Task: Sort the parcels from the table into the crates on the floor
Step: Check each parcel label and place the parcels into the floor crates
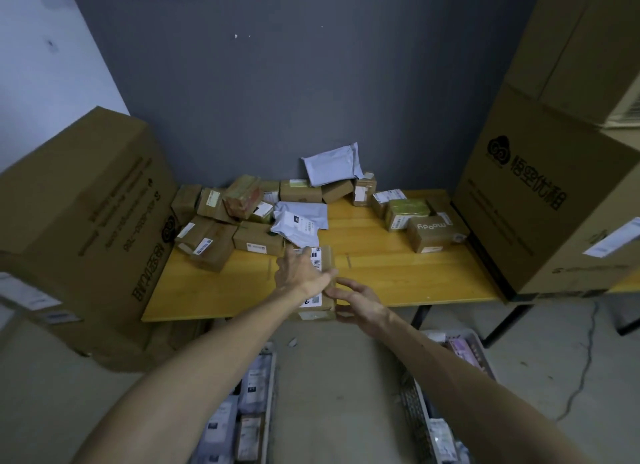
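Long brown labelled parcel (326, 256) flat at the near edge of the yellow table (398, 276), other parcels (258, 239) heaped behind.

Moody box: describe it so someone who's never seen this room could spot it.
Find the yellow table against the grey wall, then the parcel cluster at its right end beside the huge carton. The box is the nearest one there, the only one with "moody" printed on it, upside down.
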